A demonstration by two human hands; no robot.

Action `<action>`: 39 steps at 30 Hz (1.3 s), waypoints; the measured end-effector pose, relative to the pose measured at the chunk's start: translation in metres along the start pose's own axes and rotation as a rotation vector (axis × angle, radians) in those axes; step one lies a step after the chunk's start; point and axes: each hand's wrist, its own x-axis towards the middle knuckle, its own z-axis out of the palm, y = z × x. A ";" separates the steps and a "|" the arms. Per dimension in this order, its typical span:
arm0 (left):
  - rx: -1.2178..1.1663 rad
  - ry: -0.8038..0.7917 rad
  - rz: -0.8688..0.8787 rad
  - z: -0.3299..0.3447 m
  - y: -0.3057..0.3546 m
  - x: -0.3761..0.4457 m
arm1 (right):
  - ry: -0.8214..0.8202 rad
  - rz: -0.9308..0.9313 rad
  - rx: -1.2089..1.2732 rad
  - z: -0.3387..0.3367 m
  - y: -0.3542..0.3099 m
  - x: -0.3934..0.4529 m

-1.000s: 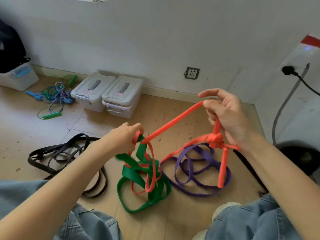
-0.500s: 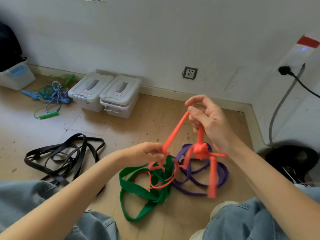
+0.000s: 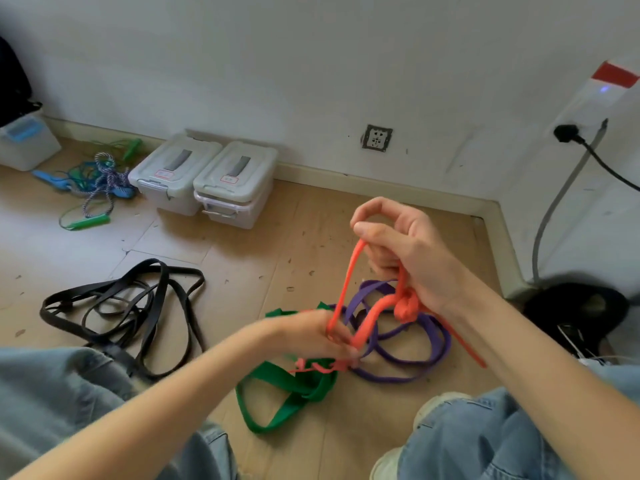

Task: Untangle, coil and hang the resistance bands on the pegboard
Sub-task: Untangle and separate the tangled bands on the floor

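An orange resistance band [image 3: 350, 279] with a knot in it runs between both hands above the wooden floor. My right hand [image 3: 408, 251] grips its upper loop, the knot hanging just below my palm. My left hand [image 3: 311, 336], blurred, pinches the band's lower strands. Under them lie a green band [image 3: 294, 393] and a purple band [image 3: 408, 362], tangled with the orange one. A black band [image 3: 138, 306] sprawls on the floor to the left. No pegboard is in view.
Two lidded plastic boxes [image 3: 207, 178] stand against the wall, with a pile of skipping ropes [image 3: 97, 181] to their left. A wall socket [image 3: 376, 137], a plugged cable [image 3: 588, 150] and a dark object [image 3: 578, 306] sit at right. My jeans-clad knees frame the bottom.
My left hand has moved right and down, close under my right hand, so the orange band now runs steeply instead of stretching wide. The right hand has lowered slightly.
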 end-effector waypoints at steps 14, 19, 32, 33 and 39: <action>-0.825 0.371 0.383 -0.073 0.089 -0.074 | -0.231 -0.003 -0.143 0.030 0.010 0.001; -0.421 0.628 0.189 -0.083 0.044 -0.074 | 0.017 0.101 -0.048 0.028 0.013 0.007; -0.370 0.345 -0.017 -0.039 0.024 -0.045 | 0.064 0.077 0.337 -0.008 -0.013 0.009; -0.524 0.373 0.059 -0.050 0.034 -0.053 | 0.048 0.134 0.274 -0.013 -0.011 0.008; -0.954 0.557 0.252 -0.076 0.074 -0.065 | -0.393 0.307 -0.267 0.021 0.016 -0.012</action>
